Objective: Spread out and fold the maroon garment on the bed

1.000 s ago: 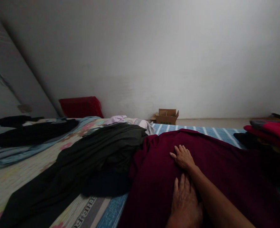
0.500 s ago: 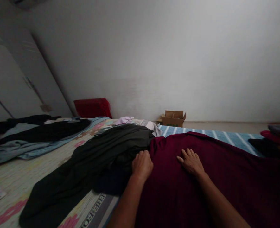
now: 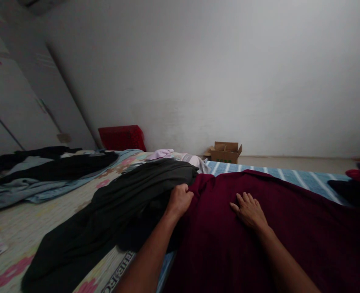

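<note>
While the maroon garment (image 3: 277,236) is lying spread across the near right part of the bed, the person is leaning over it with both bare arms stretched forward. The left hand (image 3: 179,200) is closing its fingers together into a fist on the garment's left edge, pinching a fold of the cloth right where it is meeting the dark grey-black clothing (image 3: 119,211). The right hand (image 3: 249,211) is resting flat on the middle of the maroon cloth, fingers spread apart and pressing down, gripping nothing.

The dark clothing is trailing from beside the left hand down toward the near left corner, lying over a floral bedsheet (image 3: 30,228). Beyond the maroon garment a blue striped sheet (image 3: 290,176) is showing. A pale lilac piece of cloth (image 3: 170,154) is sitting at the far edge of the bed, just behind the dark pile. More black and grey-blue clothes (image 3: 45,173) are lying well apart on the far left. Against the white wall (image 3: 216,69) a red cushion (image 3: 121,137) is leaning, and an open cardboard box (image 3: 225,151) is standing on the floor.
</note>
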A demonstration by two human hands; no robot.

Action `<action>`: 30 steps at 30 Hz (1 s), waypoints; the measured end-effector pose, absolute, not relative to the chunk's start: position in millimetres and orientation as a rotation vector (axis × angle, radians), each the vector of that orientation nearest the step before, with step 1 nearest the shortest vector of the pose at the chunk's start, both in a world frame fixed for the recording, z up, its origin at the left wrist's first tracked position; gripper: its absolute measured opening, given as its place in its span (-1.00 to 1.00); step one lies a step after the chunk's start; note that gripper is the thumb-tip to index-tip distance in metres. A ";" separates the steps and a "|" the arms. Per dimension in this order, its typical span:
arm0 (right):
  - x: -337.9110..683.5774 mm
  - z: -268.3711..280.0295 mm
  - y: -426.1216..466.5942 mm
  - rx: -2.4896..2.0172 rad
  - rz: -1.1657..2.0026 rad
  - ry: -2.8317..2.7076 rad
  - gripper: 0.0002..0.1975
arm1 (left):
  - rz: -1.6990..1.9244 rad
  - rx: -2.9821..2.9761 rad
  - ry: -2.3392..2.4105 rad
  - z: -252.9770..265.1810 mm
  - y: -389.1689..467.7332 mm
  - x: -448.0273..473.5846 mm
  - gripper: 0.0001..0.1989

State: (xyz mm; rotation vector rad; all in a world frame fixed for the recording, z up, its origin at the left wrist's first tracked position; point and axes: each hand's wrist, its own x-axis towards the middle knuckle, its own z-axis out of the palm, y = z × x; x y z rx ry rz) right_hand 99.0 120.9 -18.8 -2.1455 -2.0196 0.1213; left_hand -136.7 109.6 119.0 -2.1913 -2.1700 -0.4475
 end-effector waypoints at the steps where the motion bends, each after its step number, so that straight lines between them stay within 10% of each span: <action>1: 98.9 -18.4 121.0 -2.145 0.128 -2.021 -0.32 | -0.496 -2.172 -2.146 128.2 113.3 -138.3 -0.86; 15: 98.2 -15.4 119.3 -2.142 0.172 -1.999 -0.26 | -0.440 -1.987 -1.874 228.5 156.0 -173.0 -0.79; 30: 98.4 -10.9 120.8 -2.155 0.231 -2.027 -0.20 | -0.184 -2.259 -1.565 149.8 157.3 -87.6 -0.72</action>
